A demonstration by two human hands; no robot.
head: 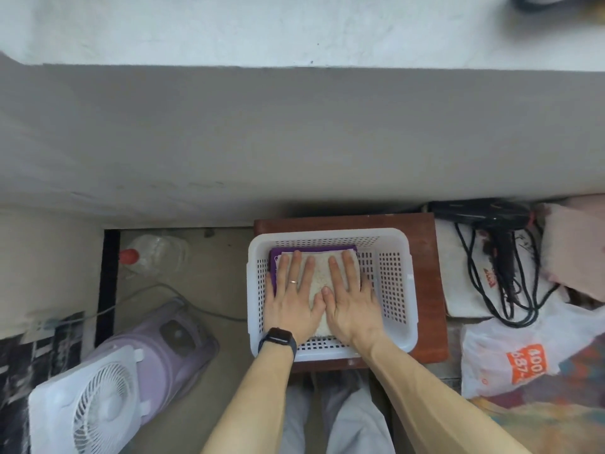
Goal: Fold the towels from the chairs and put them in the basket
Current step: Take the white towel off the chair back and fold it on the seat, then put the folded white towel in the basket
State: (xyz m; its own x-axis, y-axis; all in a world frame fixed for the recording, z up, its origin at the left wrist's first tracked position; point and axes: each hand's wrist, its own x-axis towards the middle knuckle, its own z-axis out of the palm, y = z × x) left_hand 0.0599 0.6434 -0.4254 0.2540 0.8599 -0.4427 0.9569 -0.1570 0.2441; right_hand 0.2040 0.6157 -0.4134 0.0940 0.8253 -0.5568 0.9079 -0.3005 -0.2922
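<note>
Well along, judging by the basket (406,290): holds two folded towels, stacked toward its left side, and sits on a stool (430,257). At the bottom, a purple towel (314,249), showing only as a strip along the far and left edges. On top, a cream towel (318,273), folded to a neat rectangle.

Presses down on the cream towel with both hands. Left hand (291,293) flat, fingers straight and spread, with the little finger reaching over the purple edge. Right hand (350,298) flat likewise, with thumbs meeting in the middle. Grips nothing with either: palms down, fingers uncurled, merely flattening the stack.

Looks like the closing touch of placing this towel, so folding and setting in seem done for it. Cannot tell how much is left: no chairs in view, no loose towel clearly in sight. At far right, a pink cloth (576,250), towel or not impossible to say.

Around: a fan (104,411) at left, a bottle (154,253) beyond it, a hair dryer (491,214) and a bag (510,355) at right.
</note>
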